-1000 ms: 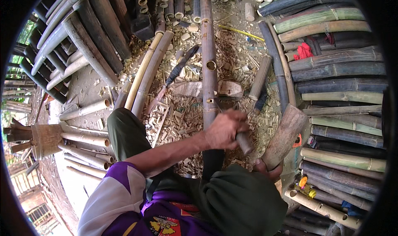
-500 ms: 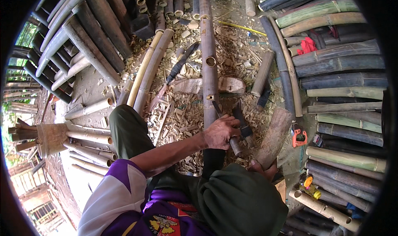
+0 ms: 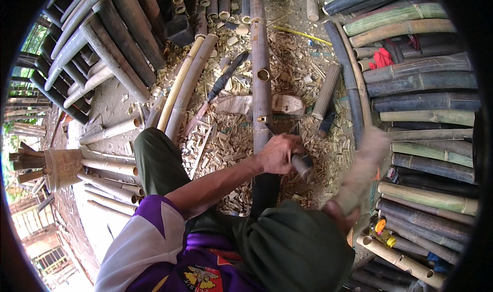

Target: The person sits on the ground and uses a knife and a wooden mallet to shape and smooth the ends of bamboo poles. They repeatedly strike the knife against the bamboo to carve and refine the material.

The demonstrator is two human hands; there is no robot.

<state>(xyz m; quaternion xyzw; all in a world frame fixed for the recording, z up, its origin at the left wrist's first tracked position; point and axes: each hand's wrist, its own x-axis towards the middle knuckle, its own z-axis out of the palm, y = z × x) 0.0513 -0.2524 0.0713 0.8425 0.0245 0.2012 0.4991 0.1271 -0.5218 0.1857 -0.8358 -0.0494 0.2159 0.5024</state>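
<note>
A bamboo pole [image 3: 260,99] runs lengthwise away from me, with a round hole and a small square cut in its upper side. My left hand [image 3: 280,154] is closed round a chisel [image 3: 302,164] over the pole's near part. The chisel's wrapped handle end sticks out to the right of the fist, and the dark blade points toward the square cut; whether its tip touches the bamboo cannot be made out. At the right, beside my knee, my right hand [image 3: 343,218] grips a thick wooden mallet [image 3: 363,166], raised outward and blurred by motion.
A split wooden block [image 3: 233,105] lies crosswise under the pole, amid shavings. Bamboo lengths [image 3: 418,81] are stacked along the right, with more poles [image 3: 123,61] at the left. A yellow measuring tape [image 3: 300,34] and a ridged wooden piece [image 3: 327,92] lie beyond.
The mallet has swung to the right, away from my left hand. The chisel's handle end has shifted up and right. The pole stays in place.
</note>
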